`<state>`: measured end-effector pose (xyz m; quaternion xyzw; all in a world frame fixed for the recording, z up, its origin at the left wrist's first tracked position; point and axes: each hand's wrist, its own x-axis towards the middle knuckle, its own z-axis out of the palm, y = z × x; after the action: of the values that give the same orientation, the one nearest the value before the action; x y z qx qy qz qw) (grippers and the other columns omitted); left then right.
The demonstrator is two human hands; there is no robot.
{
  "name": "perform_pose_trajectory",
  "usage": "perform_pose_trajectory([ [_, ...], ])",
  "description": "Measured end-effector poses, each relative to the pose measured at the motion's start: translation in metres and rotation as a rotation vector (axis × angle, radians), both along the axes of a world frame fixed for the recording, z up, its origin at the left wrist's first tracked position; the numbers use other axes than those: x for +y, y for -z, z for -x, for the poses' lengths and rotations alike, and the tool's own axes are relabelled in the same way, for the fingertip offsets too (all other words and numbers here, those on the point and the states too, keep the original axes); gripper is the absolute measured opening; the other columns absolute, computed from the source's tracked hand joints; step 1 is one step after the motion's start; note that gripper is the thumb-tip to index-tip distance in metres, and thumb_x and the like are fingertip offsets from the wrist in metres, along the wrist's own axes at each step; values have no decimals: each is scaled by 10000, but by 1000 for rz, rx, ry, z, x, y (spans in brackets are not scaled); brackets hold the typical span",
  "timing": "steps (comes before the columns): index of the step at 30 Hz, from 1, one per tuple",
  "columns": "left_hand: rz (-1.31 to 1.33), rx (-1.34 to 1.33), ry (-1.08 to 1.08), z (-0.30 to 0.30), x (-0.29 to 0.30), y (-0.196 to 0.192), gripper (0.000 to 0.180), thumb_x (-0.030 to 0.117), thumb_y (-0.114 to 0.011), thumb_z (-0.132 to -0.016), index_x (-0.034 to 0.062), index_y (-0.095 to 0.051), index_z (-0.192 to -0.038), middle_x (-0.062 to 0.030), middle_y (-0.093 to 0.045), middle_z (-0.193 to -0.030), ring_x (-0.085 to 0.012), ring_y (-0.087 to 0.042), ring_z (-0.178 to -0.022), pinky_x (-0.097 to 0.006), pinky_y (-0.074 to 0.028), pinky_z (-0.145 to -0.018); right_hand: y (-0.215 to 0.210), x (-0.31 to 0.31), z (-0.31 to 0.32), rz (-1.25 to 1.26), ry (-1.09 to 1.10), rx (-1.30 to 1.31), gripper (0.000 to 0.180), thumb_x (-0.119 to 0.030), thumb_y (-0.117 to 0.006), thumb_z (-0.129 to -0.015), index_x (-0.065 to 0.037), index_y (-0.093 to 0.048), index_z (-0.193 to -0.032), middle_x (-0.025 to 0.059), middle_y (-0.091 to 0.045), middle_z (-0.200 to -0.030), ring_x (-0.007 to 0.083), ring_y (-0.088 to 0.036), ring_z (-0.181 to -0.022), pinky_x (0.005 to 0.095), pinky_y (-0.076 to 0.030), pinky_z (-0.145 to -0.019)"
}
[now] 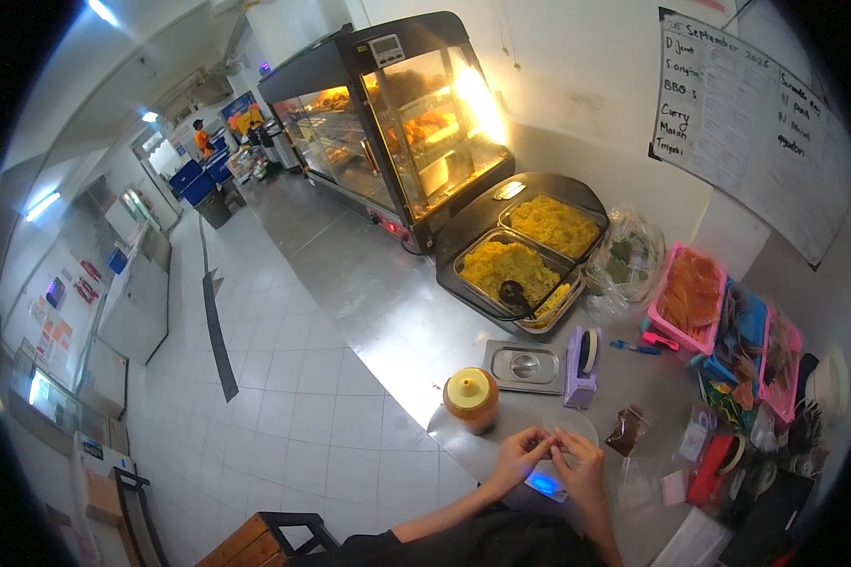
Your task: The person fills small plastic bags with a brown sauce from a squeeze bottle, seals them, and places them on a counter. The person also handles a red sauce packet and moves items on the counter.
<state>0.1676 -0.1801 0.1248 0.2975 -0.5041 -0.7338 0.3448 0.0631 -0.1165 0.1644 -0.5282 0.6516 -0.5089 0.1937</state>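
My left hand and my right hand meet over the steel counter, fingertips pinched together. Whatever they pinch is too small to make out; it may be clear plastic. Just beneath them a small scale shows a glowing blue display. To the left of my hands stands a squeeze bottle with a yellow top and orange-brown contents. A small clear packet of brown sauce lies to the right. Beyond the hands are a steel pan lid and a purple tape dispenser.
Pans of yellow rice with a black spoon sit in a black holder before a lit food warmer. Pink and blue baskets of packets stand at right, near a red tape dispenser. A wooden chair is below.
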Motion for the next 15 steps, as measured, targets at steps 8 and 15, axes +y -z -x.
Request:
perform_pose_trajectory([
  [8,303,-363,144,2,-9,-19,192,161,-495,-780,-28,-529,-769,-102,-560,-631,-126,-541,-585,-259,-426,-530,2,-2,2,-72,-36,398,293,9,-550,-647,22,-541,-939,162,-546,-777,299,-533,-718,341,-435,-635],
  [15,524,-507,202,6,-18,-17,226,165,-493,-759,-13,-546,-888,-160,-580,-749,-216,-574,-664,-303,-437,-603,9,-2,-1,-166,-9,405,308,4,-550,-643,23,-528,-950,164,-516,-769,313,-514,-721,358,-424,-619],
])
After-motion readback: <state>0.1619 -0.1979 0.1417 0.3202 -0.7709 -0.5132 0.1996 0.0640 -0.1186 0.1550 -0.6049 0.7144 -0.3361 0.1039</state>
